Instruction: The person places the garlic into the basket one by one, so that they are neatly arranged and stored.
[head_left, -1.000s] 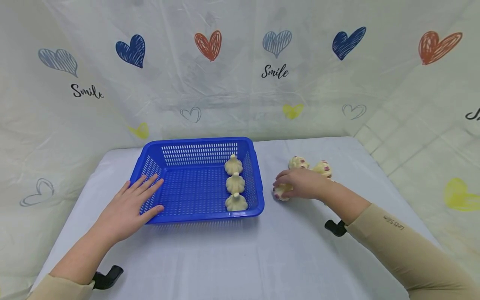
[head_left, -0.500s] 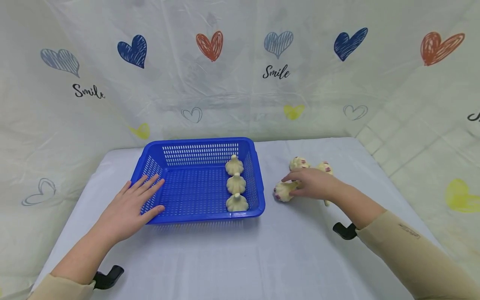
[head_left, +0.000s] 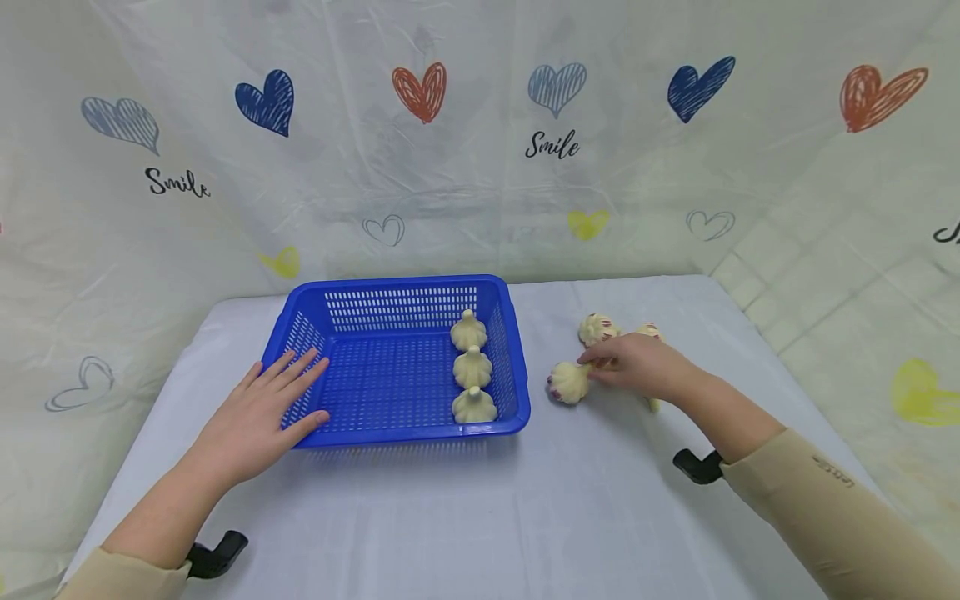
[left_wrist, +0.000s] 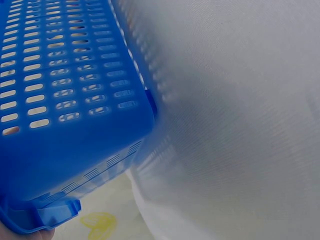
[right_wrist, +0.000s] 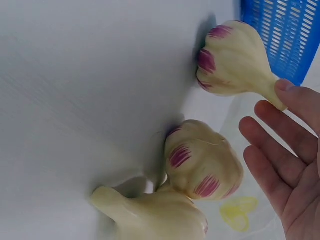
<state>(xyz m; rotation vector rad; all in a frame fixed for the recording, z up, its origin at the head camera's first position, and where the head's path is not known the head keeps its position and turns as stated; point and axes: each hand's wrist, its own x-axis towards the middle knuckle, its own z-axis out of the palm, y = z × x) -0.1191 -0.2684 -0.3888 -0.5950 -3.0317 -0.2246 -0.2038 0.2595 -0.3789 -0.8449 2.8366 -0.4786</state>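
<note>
My right hand pinches the stem of a cream garlic bulb between thumb and index finger. In the right wrist view that garlic bulb shows purple streaks at its base, while the other fingers stay clear of it. Two more bulbs lie by this hand: one behind it, another partly hidden by it. On the left, my left hand lies with spread fingers over the left rim of a blue plastic basket. Three garlic bulbs stand in a column along the basket's right side, stems up.
A white cloth covers the table. Behind it hangs a pale curtain printed with hearts and "Smile". Black wrist mounts stick out below both forearms. The left wrist view mostly shows the slotted basket wall.
My right hand has drawn back to the right, from around the bulb's body to its stem. The bulb stays roughly in place, more exposed. My left hand has not visibly moved.
</note>
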